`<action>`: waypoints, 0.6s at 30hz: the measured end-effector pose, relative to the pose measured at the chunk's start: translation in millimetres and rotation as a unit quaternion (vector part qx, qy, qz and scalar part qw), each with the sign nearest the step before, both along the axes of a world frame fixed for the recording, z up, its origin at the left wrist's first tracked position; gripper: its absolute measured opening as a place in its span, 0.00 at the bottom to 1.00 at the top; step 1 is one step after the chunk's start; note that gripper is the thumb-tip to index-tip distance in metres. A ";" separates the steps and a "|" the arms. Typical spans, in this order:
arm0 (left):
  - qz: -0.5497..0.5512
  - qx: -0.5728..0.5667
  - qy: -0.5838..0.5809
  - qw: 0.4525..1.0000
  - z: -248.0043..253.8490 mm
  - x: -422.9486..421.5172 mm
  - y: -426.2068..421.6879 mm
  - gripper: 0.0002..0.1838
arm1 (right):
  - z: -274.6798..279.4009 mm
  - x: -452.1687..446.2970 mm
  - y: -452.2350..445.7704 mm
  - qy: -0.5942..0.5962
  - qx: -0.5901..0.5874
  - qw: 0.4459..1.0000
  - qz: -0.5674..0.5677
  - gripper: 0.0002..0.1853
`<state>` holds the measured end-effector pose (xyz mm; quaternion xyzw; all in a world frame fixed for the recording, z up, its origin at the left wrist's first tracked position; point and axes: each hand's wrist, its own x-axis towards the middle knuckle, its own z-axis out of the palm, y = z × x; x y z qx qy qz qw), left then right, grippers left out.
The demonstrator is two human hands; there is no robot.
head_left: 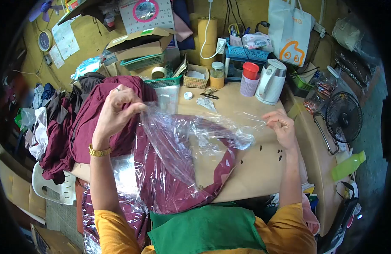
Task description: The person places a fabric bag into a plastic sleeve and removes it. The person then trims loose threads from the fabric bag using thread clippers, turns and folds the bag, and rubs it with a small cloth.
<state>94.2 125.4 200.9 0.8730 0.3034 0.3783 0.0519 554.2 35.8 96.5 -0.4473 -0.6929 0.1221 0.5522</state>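
Between my two raised hands stretches a clear plastic bag (172, 146), crumpled and shiny. My left hand (119, 108), with a gold watch at the wrist, pinches its upper left edge. On the far side, my right hand (281, 126) has its fingertips closed on the bag's thin right edge. A maroon garment (221, 175) shows through and under the plastic, spread on the table (254, 178) and hanging over its front edge. Just behind my left hand lies a large heap of maroon cloth (91, 110). Where the bag ends and the garment's own wrapping begins, I cannot tell.
A white kettle (271, 82), a lilac cup with a red top (249, 80), a jar (217, 75) and a wicker basket (196, 77) line the table's back. Small dark pieces (280, 158) lie near my right forearm. A black fan (343, 117) stands at right.
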 end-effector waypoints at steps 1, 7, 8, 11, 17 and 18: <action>-0.078 -0.076 -0.077 0.991 -2.9 1.9 3.0 0.12 | -2.1 5.6 1.5 0.000 -0.001 1.000 -0.006 0.05; -0.382 -0.253 -0.331 0.825 -12.3 10.4 9.4 0.22 | -5.6 16.2 10.0 -0.018 -0.067 0.986 0.153 0.10; -0.442 -0.278 -0.341 0.782 -11.2 9.9 8.9 0.23 | -8.9 18.1 12.0 -0.006 -0.079 0.985 0.156 0.12; -0.286 -0.242 -0.268 0.887 2.4 2.6 -0.3 0.20 | -28.1 29.7 18.1 0.076 -0.078 0.976 0.189 0.15; 0.087 0.044 0.172 0.980 13.6 -5.2 1.9 0.17 | -37.0 37.8 16.8 0.177 -0.051 0.956 0.227 0.18; 0.088 0.044 0.173 0.980 12.6 -5.2 2.5 0.17 | -36.7 37.4 15.0 0.149 -0.072 0.964 0.207 0.19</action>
